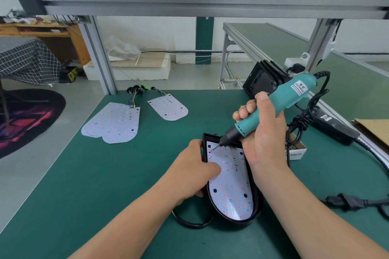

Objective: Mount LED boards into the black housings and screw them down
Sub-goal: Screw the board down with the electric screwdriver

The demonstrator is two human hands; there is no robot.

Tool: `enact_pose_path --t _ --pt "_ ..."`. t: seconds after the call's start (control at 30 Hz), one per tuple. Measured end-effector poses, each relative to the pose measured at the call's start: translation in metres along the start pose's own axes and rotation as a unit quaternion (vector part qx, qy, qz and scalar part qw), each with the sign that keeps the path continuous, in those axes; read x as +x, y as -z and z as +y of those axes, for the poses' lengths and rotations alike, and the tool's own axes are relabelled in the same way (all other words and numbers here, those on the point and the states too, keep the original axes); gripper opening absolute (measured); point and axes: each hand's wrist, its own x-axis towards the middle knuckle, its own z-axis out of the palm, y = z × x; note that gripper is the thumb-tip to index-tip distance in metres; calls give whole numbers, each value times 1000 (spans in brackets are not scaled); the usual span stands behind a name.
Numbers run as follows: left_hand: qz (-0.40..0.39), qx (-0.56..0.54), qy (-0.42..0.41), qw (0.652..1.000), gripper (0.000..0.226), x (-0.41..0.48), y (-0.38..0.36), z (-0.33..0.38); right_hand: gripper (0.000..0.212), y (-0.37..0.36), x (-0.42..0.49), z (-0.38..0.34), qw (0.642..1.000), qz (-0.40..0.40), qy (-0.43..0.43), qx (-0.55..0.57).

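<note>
A white LED board (230,185) with red and yellow dots lies inside a black housing (255,212) on the green table, near its front. My left hand (195,172) grips the housing's left wall, thumb pressed on the board. My right hand (261,132) holds a teal electric screwdriver (273,107), tilted, its bit tip touching the board's far left corner. Loose LED boards lie further back: a stack (113,122) with wires on the left and a single board (168,107) beside it.
Several empty black housings (263,80) lean at the table's far right edge. A small cardboard box (295,151) stands right of my hand. The screwdriver's black cable and power brick (334,126) run along the right, with a plug (345,202). An aluminium frame post (101,59) rises at back left.
</note>
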Motion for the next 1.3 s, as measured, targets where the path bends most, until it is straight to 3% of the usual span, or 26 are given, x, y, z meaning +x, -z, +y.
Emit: enact_pose_path --t 0.33,0.63,0.87,1.03,1.3 --pt "6 4 -6 1000 55 2 0 -2 11 -5 -4 0 999 -46 9 -26" --pt "1 3 -5 1000 46 3 2 -3 10 -16 -14 -4 983 -156 32 -89" --pt "-4 6 -7 1000 45 3 3 -3 9 -14 -14 -5 973 -210 -22 -93" --pt "-9 4 -12 1000 50 1 3 0 43 -6 -13 -11 973 -216 -29 -70" --pt "-7 4 -14 1000 48 -3 10 4 49 4 -13 -22 973 -213 -3 -92"
